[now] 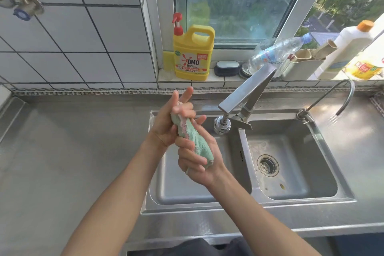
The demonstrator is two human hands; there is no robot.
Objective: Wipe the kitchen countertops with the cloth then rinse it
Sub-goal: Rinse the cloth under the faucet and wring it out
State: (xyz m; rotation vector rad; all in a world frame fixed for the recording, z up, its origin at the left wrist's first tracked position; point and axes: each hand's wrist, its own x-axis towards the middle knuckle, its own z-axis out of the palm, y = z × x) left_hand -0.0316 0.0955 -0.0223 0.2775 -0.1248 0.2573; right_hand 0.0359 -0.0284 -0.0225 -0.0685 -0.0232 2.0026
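Both hands (left (166, 124), right (197, 162)) grip rolled cloth (192, 137); long axis diagonal, upper-left to lower-right.

Mint-green terry cloth w/ a pink stripe (192, 138), rolled and twisted into a tight sausage shape, held in the air over the left basin of the stainless steel double sink (345, 191), just left of the tap. It runs diagonally, upper end far-left, lower end near-right. Left hand (173, 119) holds the upper end, fingers mostly straight and fanned; right hand (197, 159) curls round the lower end, whose tip pokes out past the fingers. Brushed stainless steel countertop (68, 151) spreads to the left of the sink, dull grey, flat.
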